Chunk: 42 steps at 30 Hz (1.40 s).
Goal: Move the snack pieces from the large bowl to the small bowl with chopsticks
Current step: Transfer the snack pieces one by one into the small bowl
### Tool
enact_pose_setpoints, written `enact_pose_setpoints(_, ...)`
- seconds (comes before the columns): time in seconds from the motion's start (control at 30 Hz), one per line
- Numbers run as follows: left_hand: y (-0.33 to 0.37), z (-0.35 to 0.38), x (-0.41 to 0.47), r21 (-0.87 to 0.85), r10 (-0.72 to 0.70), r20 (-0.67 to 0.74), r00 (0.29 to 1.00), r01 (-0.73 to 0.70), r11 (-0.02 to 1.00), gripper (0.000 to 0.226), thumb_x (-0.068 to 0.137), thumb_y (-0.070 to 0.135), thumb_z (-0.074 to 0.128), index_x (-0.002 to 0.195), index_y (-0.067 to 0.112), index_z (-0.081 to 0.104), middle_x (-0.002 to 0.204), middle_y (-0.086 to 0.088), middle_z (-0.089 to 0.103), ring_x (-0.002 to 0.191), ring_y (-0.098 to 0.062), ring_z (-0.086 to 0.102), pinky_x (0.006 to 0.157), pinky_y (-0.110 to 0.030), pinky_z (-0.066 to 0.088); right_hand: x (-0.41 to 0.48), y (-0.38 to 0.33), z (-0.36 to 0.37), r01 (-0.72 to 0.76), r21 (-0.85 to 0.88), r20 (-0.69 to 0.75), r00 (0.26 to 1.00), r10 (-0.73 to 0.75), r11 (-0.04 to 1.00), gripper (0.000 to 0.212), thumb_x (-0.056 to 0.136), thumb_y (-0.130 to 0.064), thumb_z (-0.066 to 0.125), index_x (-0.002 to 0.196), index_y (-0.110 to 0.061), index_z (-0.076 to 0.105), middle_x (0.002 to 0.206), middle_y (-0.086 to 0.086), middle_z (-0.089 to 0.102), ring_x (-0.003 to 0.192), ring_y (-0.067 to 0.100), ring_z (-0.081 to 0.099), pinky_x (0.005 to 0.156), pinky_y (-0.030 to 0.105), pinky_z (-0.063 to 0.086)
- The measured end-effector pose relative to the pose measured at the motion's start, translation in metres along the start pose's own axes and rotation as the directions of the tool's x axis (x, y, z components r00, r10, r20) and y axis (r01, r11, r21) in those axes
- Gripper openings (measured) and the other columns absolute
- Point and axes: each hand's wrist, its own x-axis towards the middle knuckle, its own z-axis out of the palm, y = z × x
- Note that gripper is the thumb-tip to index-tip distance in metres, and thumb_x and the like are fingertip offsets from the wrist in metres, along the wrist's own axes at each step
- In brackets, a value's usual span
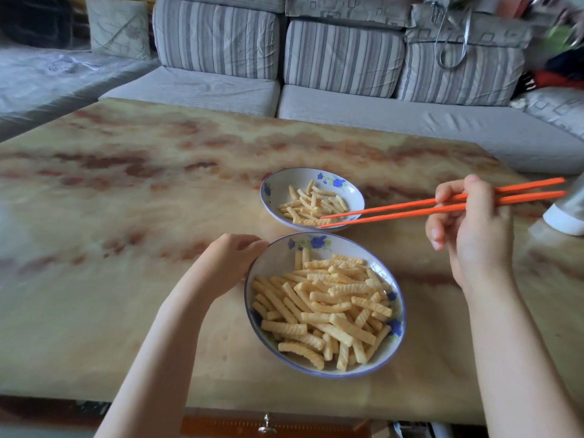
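Observation:
The large white bowl (275, 263) with blue flowers sits near the table's front edge, filled with ridged yellow snack pieces (328, 308). Just behind it stands the small bowl (278, 188), holding several snack pieces (313, 203). My right hand (471, 229) grips a pair of orange chopsticks (395, 208). Their tips hover over the small bowl's near rim, slightly apart, with no piece between them. My left hand (234, 260) rests against the large bowl's left rim, fingers curled on its edge.
The marble-patterned table (126, 216) stretches wide to the left. A white object (565, 213) stands at the table's right edge. A grey striped sofa (316, 58) runs along the far side. A drawer knob (267, 425) shows below the front edge.

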Motion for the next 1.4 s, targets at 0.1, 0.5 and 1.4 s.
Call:
enact_pose_setpoints(0.1,0.001,0.000,0.000,0.001,0.003,0.001,1.000,-0.003,1.000,0.027,0.093,0.025,0.050,0.086,0.013,0.073,0.087,-0.015,0.070,0.070,-0.019,0.055,0.078,-0.036,0.053,0.000,0.003,0.004,0.018,0.009,-0.090,0.996,-0.017,1.000,0.042,0.100,-0.016,0.031,0.063,-0.014,0.049,0.045,-0.005,0.050,0.031,0.014,0.040,0.036,0.019,0.025)
enact_pose_setpoints(0.5,0.002,0.000,-0.001,-0.001,-0.008,0.001,1.000,0.008,1.000,0.026,0.092,0.026,0.050,0.084,0.016,0.073,0.084,-0.011,0.071,0.067,-0.018,0.056,0.072,-0.031,0.052,0.003,0.035,0.028,0.046,-0.058,-0.212,0.976,-0.057,0.997,0.041,0.102,-0.019,0.029,0.067,-0.012,0.048,0.038,0.000,0.045,0.031,0.016,0.041,0.037,0.020,0.029)
enact_pose_setpoints(1.4,-0.002,0.001,0.001,-0.016,-0.010,0.003,1.000,0.011,1.000,0.024,0.092,0.026,0.051,0.086,0.018,0.073,0.084,-0.008,0.072,0.071,-0.019,0.061,0.080,-0.036,0.053,-0.002,-0.011,0.011,-0.104,-0.224,0.286,0.944,0.168,0.969,0.044,0.103,-0.024,0.032,0.067,-0.008,0.052,0.036,0.006,0.045,0.029,0.019,0.034,0.035,0.017,0.024)
